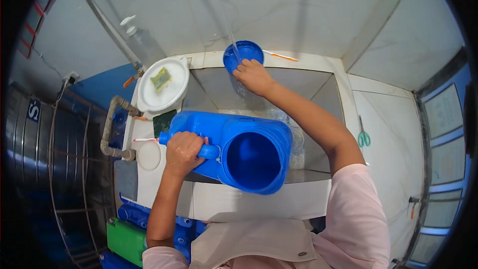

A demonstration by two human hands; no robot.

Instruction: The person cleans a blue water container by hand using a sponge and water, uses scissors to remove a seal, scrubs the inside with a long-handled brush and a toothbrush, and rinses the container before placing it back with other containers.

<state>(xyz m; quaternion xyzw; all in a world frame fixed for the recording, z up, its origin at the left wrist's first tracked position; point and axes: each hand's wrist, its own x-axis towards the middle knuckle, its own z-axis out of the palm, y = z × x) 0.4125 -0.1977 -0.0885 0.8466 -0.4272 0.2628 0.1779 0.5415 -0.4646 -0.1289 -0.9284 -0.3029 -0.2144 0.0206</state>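
My left hand (185, 153) is closed around the handle of a large blue plastic water jug (220, 123). The jug lies on its side over the tiled sink (321, 101), its wide round mouth facing me and a small spout at the left. My right hand (254, 77) grips the near rim of a round blue plastic lid (249, 50) at the sink's far edge. A thin stream of water (233, 41) falls into the lid. The fingertips of the right hand are partly hidden against the rim.
A white basin (143, 97) holds suds and a sponge (161, 79) on the left ledge, near a pump bottle (142, 43) and a pipe (105, 134). An orange-and-white toothbrush (283, 56) lies behind the sink. Green-handled scissors (363, 138) rest at right. Blue and green jugs (127, 237) stand below left.
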